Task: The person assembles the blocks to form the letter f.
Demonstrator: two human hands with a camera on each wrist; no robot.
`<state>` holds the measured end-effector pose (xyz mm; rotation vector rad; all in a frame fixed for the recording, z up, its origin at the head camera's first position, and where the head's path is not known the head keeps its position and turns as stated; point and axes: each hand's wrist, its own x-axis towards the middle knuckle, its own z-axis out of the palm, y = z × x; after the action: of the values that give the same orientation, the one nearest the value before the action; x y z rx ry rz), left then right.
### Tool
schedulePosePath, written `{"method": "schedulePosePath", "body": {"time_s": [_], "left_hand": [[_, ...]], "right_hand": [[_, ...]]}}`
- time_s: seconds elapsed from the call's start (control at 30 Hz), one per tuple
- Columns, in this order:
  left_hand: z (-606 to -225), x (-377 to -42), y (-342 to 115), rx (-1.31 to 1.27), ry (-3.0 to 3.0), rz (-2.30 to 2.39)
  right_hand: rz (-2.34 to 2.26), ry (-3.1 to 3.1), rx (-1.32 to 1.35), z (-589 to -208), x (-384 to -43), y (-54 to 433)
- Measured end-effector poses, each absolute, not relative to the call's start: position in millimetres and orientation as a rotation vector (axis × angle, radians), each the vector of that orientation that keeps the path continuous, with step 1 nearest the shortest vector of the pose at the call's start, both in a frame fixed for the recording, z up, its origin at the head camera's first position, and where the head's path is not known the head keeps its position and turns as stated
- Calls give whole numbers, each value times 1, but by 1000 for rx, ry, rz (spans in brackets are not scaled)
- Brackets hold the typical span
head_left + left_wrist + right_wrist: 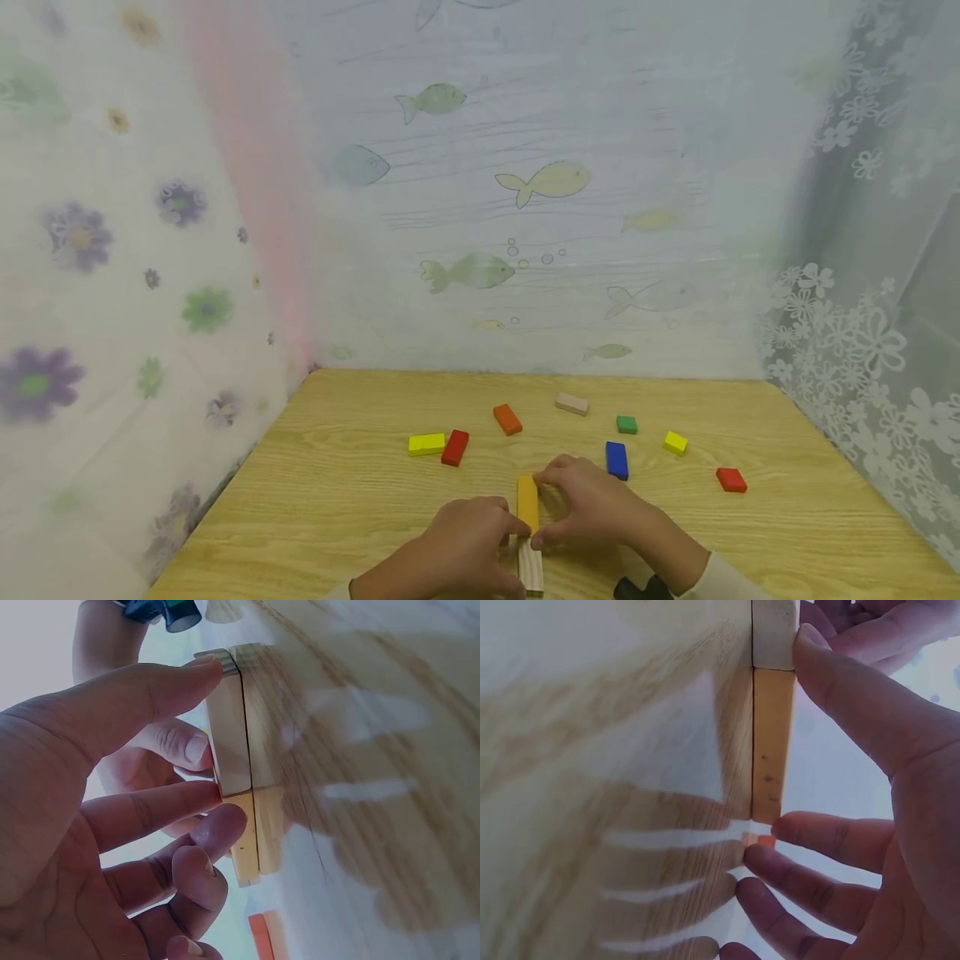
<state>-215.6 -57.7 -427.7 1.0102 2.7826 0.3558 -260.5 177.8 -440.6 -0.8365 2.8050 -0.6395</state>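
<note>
Two blocks lie end to end in line on the table (337, 517): a yellow-orange block (527, 498) farther away and a plain wooden block (531, 568) nearer. My left hand (467, 537) grips the plain block lengthwise; in the left wrist view its thumb is at the near end and its index finger by the joint. With my right hand (596, 504) I hold the yellow-orange block (771, 742), index fingertip at its far end and thumb beside the joint. The blocks' ends touch, with no gap seen in the right wrist view.
Loose blocks lie beyond the hands: yellow (427, 444), red (455, 447), orange (507, 419), plain wood (572, 404), green (627, 425), blue (617, 460), a small yellow one (675, 442) and another red one (731, 480). A fish-patterned curtain (555, 250) hangs behind the table.
</note>
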Motion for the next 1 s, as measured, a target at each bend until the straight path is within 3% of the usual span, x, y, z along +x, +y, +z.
{"method": "schedulePosePath", "body": {"time_s": [0.57,1.0], "left_hand": [[-427,-227,-64,999,2778,412],[-402,-284,-101,1032,2737,763]], "right_hand": [[-630,2832,-791,-436,-257,176],[-608,2833,-807,-440,-259,177]]}}
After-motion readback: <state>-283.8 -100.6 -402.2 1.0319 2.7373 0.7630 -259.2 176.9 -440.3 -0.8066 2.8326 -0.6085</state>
